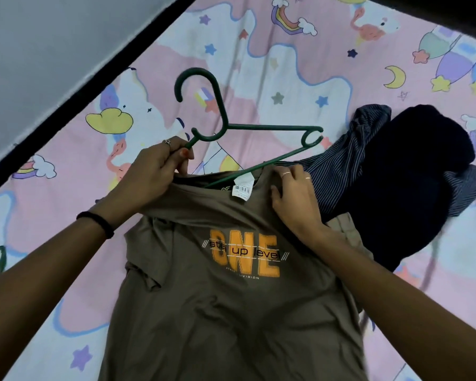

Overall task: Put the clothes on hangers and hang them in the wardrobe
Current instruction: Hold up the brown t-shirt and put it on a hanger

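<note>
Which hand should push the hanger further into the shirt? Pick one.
Left. The left hand already grips the hanger at its end by the collar, while the right hand holds the shirt open.

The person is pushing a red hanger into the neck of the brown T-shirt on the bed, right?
Almost. The hanger is dark green, not red, as the head view shows. The rest holds: the left hand grips the hanger and collar, the right hand holds the neck of the brown T-shirt, which lies on the bed.
</note>
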Tool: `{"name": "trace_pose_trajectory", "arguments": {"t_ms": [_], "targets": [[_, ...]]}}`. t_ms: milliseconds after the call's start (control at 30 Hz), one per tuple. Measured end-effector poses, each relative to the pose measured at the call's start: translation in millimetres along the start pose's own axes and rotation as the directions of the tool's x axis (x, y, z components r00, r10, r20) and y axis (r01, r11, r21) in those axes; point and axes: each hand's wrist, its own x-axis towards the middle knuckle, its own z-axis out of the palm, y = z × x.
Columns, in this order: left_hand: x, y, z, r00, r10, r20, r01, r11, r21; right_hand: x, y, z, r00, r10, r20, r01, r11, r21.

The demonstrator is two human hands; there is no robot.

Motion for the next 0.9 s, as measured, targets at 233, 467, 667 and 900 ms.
{"name": "trace_pose_trajectory", "arguments": {"t_ms": [233, 467, 667, 900], "targets": [[-5, -1, -7, 0.999, -0.041, 0.002, 0.041, 0.999, -0.012, 24, 9, 2, 0.802, -0.502, 0.324, 0.57, 0.805, -0.165], [-2, 4, -6, 0.987, -0.149, 0.056, 0.156, 0.976, -0.155, 40, 12, -24, 0.656, -0.617, 0.435, 0.747, 0.613, -0.256], [-17, 10, -23, 0.991, -0.096, 0.092, 0.112, 0.976, -0.188, 51, 40, -52, 0.796, -0.483, 0.365, 0.58, 0.781, -0.231], [-36, 12, -34, 0.994, -0.04, 0.097, 0.051, 0.993, -0.11, 54, 50, -74, 0.887, -0.318, 0.336, 0.388, 0.907, -0.165]]}}
